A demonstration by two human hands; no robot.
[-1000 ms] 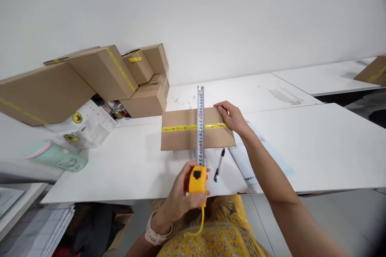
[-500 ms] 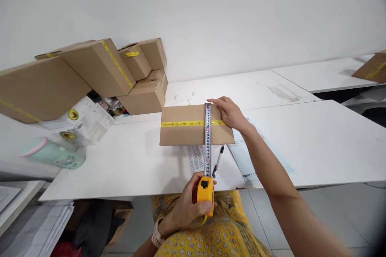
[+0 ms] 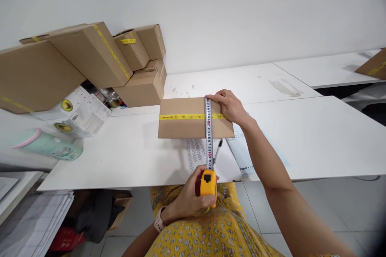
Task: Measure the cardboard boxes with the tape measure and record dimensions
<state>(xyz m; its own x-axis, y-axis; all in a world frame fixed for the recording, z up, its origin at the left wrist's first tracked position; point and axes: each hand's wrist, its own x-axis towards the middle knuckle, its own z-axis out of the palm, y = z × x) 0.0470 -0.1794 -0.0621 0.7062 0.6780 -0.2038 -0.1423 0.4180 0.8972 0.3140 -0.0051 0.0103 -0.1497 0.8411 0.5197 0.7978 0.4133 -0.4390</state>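
Observation:
My left hand (image 3: 193, 196) is closed round the yellow case of a tape measure (image 3: 208, 188), just in front of the table edge. Its metal blade (image 3: 208, 138) runs out away from me, across the top of a cardboard box (image 3: 181, 127) with a strip of yellow tape. At the far edge of the box my right hand (image 3: 227, 106) keeps the blade's end in place, index finger stretched to it, other fingers curled over the box's right part. Below the blade lie a printed sheet (image 3: 197, 154) and a black-and-clear pen (image 3: 218, 150), both partly covered.
Taped cardboard boxes (image 3: 96, 54) are stacked at the left by the wall. Near them are white cartons with avocado pictures (image 3: 81, 112) and a mint-green tumbler (image 3: 51, 144). A pale blue plastic envelope (image 3: 244, 156) lies under my right arm. Another box (image 3: 374, 64) sits far right.
The view has shifted slightly, so the table and boxes appear higher. My hands stay on the tape measure, and its blade still crosses the box. My right index finger now rests closer on the blade's end.

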